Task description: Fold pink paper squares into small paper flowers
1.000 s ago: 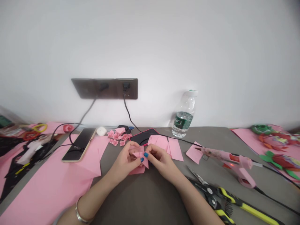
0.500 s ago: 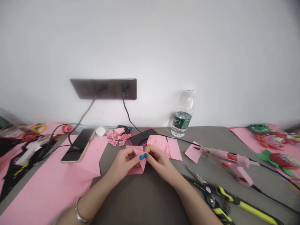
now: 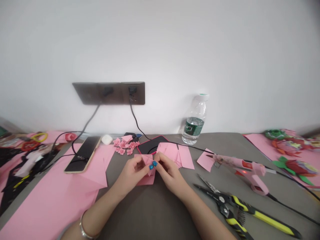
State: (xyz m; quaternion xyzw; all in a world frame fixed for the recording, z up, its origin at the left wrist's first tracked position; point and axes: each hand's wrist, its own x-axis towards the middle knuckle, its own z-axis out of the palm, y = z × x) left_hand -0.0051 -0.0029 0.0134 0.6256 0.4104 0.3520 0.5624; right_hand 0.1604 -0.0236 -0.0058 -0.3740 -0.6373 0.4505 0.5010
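Between my two hands is a piece of pink paper [image 3: 147, 180] with folds in it, held above the grey table. My left hand [image 3: 132, 173] pinches it from the left, thumb on top. From the right, my right hand [image 3: 170, 171] pinches the paper's upper right edge. The thumbs, with blue nails, nearly meet over the fold. My curled fingers hide part of the sheet. Just beyond the hands lie small pink paper flowers [image 3: 122, 144], a dark phone with a red edge [image 3: 150, 144] and several cut pink pieces [image 3: 186, 157].
Pink sheets [image 3: 55, 196] and a phone [image 3: 83, 155] cover the left side. A water bottle [image 3: 194, 123] leans near the wall. On the right lie a pink glue gun [image 3: 246, 166], yellow-black pliers-like shears [image 3: 225, 203] and paper flowers [image 3: 297, 166]. A black cable [image 3: 180, 144] crosses behind my hands.
The thumbs have shifted slightly on the pink paper, and its top fold looks narrower and more creased. Both hands keep their pinch. The whole view has moved a little.
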